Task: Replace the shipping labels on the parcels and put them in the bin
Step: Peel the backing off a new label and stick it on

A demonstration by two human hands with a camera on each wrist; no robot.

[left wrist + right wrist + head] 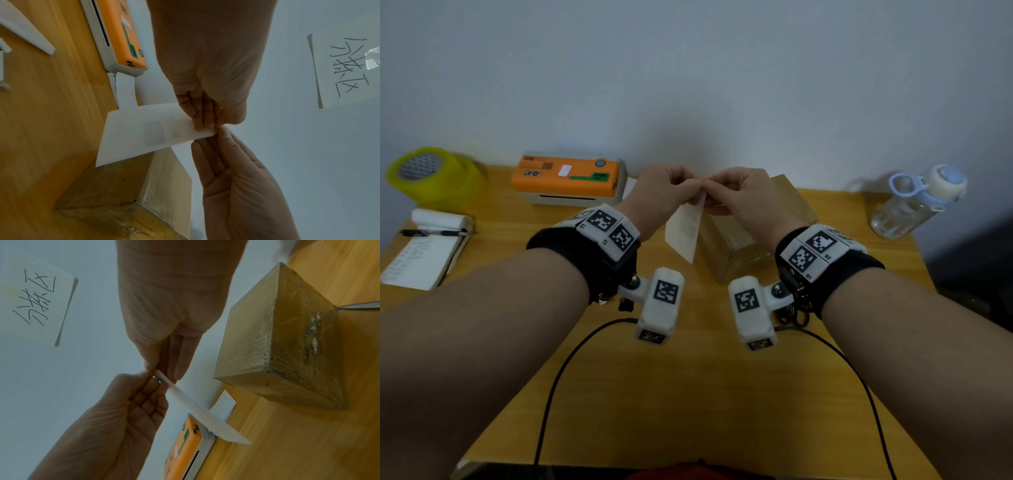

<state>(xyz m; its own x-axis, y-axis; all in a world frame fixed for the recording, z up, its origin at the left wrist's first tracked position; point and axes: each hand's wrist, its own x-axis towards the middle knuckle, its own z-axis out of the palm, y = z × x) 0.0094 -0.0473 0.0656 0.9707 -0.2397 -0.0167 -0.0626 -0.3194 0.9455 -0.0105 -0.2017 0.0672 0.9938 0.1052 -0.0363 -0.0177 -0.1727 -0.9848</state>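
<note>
At frame centre, the left hand and right hand both pinch the top corner of a white paper shipping label above the brown cardboard parcel.

Both forearms reach forward, wrists level. The left hand and right hand meet fingertip to fingertip above the parcel, each pinching the label's top corner.

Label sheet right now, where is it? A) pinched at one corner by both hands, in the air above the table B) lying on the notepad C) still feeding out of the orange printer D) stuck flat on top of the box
A: the left hand and the right hand both pinch the top corner of the label sheet, which hangs free beside the cardboard box.
</note>
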